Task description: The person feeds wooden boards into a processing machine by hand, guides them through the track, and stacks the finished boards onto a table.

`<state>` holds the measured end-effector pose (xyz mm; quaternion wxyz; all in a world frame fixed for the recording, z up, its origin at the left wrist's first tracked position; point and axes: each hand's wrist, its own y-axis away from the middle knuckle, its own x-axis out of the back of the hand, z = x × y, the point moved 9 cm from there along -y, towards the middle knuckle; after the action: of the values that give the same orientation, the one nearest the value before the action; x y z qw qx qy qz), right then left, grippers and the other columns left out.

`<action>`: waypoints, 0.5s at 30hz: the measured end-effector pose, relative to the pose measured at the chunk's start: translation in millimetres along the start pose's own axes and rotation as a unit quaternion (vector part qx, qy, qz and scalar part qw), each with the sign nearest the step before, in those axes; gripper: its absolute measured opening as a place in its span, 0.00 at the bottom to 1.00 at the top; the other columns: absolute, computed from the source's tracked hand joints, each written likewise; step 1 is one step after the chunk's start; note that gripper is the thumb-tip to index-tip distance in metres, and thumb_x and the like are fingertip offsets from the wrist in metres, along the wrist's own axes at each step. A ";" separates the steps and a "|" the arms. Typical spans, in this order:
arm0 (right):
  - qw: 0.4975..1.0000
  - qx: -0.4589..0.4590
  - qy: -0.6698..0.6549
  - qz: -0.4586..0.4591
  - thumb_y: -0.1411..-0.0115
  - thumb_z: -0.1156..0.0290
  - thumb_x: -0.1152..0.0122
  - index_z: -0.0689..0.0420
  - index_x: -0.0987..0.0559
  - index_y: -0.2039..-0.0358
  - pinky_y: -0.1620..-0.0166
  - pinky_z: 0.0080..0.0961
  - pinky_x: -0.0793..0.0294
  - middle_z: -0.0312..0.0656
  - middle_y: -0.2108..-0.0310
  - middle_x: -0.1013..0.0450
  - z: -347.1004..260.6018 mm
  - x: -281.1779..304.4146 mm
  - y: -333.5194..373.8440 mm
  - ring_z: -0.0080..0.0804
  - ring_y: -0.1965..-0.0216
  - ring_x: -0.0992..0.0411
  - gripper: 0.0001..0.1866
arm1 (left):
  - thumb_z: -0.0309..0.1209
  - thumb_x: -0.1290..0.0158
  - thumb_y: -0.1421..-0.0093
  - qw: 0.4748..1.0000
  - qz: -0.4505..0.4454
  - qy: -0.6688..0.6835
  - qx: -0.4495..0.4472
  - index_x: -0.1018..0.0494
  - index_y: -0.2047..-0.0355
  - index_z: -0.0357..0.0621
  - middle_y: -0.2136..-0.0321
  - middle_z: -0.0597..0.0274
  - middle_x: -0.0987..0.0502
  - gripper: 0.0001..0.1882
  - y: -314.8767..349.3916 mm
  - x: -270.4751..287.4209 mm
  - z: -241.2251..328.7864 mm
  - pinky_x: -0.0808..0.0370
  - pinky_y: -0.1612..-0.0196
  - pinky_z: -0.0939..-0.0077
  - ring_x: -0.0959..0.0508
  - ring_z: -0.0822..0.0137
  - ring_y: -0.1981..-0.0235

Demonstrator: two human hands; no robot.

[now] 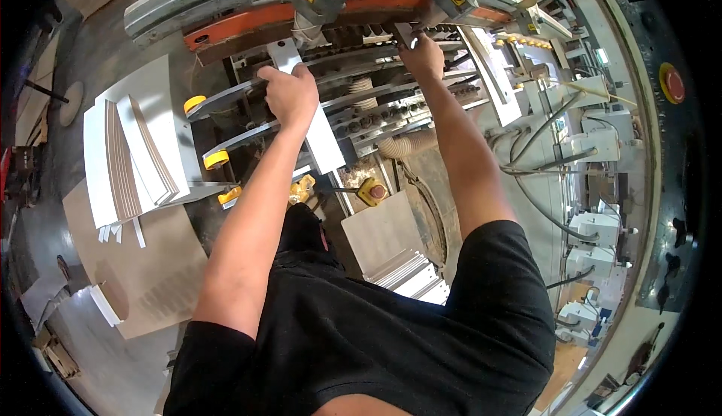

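Observation:
My left hand point(292, 96) is closed over the edge of a narrow white board point(322, 136), which lies crosswise on the metal rails of a machine. A small dark hole shows near the board's far end. Farther off and to the right, my right hand point(423, 57) reaches under the machine's beam, its fingers curled at a small dark, flat piece point(404, 34). What exactly the right fingers grip is partly hidden by the hand. Another narrow white board point(489, 74) rests on the machine, right of my right hand.
White boards point(120, 164) are stacked at the left, beside yellow-tipped rail ends point(216, 160). An orange-red beam point(248, 29) runs across the far side. A yellow box with a red button point(372, 191) and more stacked strips point(410, 277) are nearer me. Hoses point(538, 172) hang at right.

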<state>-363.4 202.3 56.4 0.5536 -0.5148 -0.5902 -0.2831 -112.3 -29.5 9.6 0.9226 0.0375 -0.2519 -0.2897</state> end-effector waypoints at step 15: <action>0.999 -0.032 -0.023 -0.026 0.50 0.58 0.33 0.57 0.21 0.58 0.54 0.42 0.25 0.50 0.62 0.21 0.0 -0.7 -0.1 0.50 0.57 0.23 0.22 | 0.37 0.49 0.39 1.000 0.023 0.008 -0.007 0.45 0.52 0.23 0.67 0.29 0.22 0.28 -2.8 0.6 -2.1 0.25 0.53 0.49 0.20 0.36 0.61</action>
<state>-363.6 202.0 55.8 0.5151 -0.5231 -0.6068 -0.3046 -112.3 -32.4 7.5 0.9314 0.0274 -0.2428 -0.2698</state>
